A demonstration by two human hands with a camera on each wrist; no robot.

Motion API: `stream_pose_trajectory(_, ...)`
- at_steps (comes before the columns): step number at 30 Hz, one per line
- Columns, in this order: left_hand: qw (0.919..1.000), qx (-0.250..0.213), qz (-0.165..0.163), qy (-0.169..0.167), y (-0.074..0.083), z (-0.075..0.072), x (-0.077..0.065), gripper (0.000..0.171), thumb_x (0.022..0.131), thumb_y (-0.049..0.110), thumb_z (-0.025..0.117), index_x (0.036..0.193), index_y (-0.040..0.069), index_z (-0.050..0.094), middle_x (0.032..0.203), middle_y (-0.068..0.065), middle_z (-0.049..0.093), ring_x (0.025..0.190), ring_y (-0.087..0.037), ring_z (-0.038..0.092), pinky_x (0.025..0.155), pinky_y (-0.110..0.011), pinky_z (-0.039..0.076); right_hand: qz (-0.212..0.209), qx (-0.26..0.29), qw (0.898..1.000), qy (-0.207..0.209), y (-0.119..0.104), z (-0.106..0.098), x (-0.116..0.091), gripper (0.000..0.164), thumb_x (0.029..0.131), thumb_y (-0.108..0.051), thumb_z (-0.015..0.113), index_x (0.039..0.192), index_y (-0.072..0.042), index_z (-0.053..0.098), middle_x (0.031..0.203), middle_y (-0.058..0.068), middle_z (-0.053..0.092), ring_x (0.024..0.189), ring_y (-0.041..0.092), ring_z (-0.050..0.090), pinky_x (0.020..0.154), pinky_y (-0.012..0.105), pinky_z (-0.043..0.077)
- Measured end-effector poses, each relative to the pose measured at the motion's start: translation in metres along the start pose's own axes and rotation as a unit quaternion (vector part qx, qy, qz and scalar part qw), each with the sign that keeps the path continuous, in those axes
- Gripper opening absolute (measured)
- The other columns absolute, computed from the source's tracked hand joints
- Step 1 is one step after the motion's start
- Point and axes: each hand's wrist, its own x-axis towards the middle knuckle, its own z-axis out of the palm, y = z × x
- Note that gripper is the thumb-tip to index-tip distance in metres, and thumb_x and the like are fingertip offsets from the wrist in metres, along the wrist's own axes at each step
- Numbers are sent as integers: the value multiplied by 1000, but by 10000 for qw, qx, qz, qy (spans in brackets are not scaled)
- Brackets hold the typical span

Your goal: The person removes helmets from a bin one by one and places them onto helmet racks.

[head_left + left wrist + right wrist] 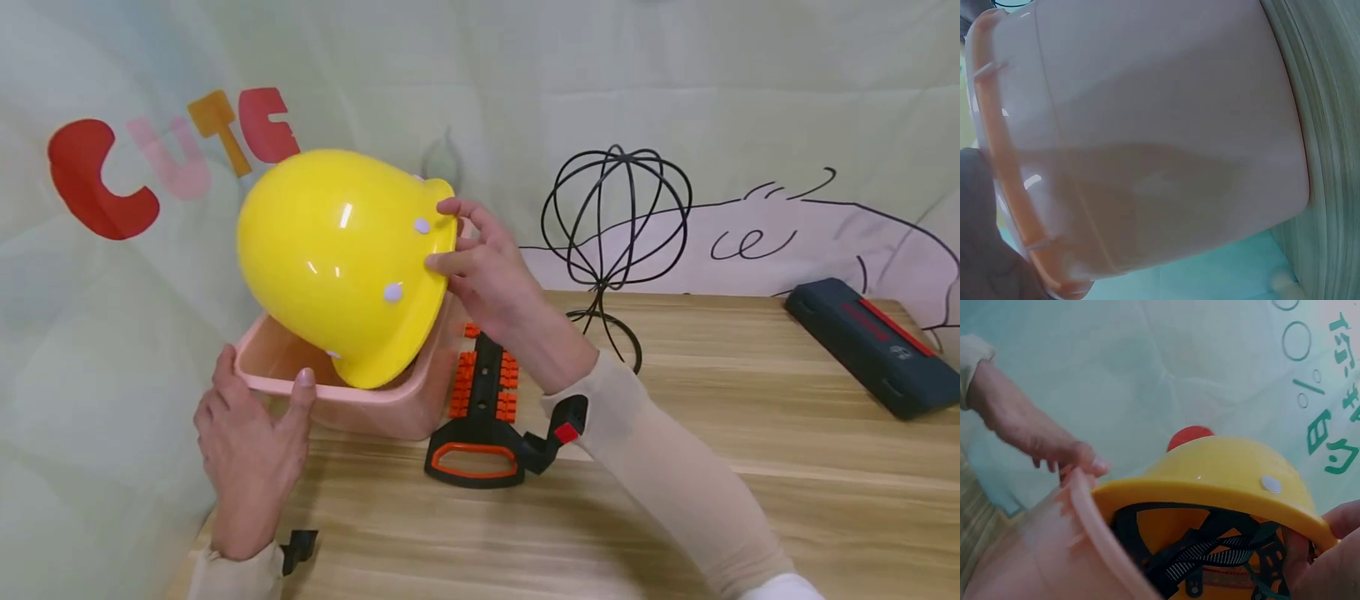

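A yellow hard hat [337, 242] sits tilted over a pink plastic bin [375, 415], its lower brim dipping inside the rim. My right hand [495, 279] pinches the hat's raised brim edge between thumb and fingers. Seen from the right wrist, the hat's inside shows a dark strap suspension [1210, 556]. At the bin's front left corner my left hand [251, 442] grips the rim. The left wrist view is mostly filled by the bin's side wall [1147, 94], standing on the wooden table. The bin's floor is largely hidden under the hat.
Right of the bin lies a black tool with an orange-edged loop handle [474, 460] and orange toothed rows. Behind it stands a black wire globe-shaped stand [630, 221]. A dark blue case [873, 350] with red trim lies far right. A printed cloth [480, 108] hangs behind.
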Motion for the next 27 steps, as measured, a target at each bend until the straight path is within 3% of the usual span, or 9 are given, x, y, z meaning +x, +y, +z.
stream_pose_trajectory(6, 10000, 14, -13, -79, -2, -1, 2, 101, 100, 72, 47, 173, 15, 6, 162, -40, 35, 149, -62, 29, 113, -81, 29, -247, 634, 9975, 183, -18, -8, -14, 40, 98, 16, 57, 119, -18, 58, 127, 18, 71, 109, 27, 73, 83, 29, 66)
stream_pose_trajectory(17, 9999, -94, 115, -68, -5, 1, 5, 101, 100, 71, 49, 173, 14, 7, 160, -41, 38, 149, -63, 30, 113, -83, 28, -1256, 1596, 9791, -77, -57, -27, -43, 40, 97, 20, 51, 119, -12, 57, 105, 13, 78, 98, 25, 80, 82, 33, 67)
stream_pose_trajectory(27, 9996, -180, 226, 5, -9, 0, 7, 100, 100, 68, 51, 173, 14, 9, 158, -44, 40, 148, -67, 32, 113, -82, 27, -1750, 2142, 9608, 197, -92, -52, -71, 39, 93, 26, 52, 115, -6, 59, 110, 18, 71, 99, 31, 76, 80, 37, 68)
